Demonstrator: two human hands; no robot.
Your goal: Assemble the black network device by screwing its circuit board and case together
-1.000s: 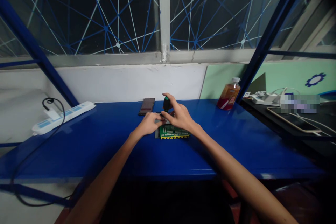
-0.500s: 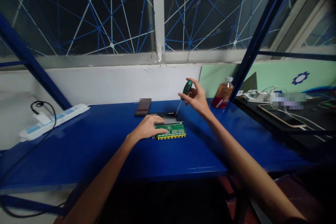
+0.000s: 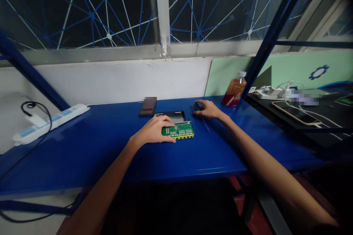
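A green circuit board (image 3: 180,131) with yellow connectors along its near edge lies on the blue table (image 3: 110,147). My left hand (image 3: 153,130) rests on the board's left end, fingers curled down over it. My right hand (image 3: 208,109) lies on the table to the right of the board, its fingers on the green-handled screwdriver (image 3: 199,112), whose thin shaft points toward me along the tabletop. Just behind the board sits a dark rectangular frame (image 3: 172,116).
A dark phone (image 3: 148,105) lies behind the frame. A bottle of orange liquid (image 3: 234,90) stands at the back right. A white power strip (image 3: 49,122) with a black cable lies at the left. Another desk at the right carries chargers, cables and a phone (image 3: 295,115).
My right hand lifted the screwdriver off the board, swung it up and right, then brought it down flat onto the table. My left hand stayed on the board.
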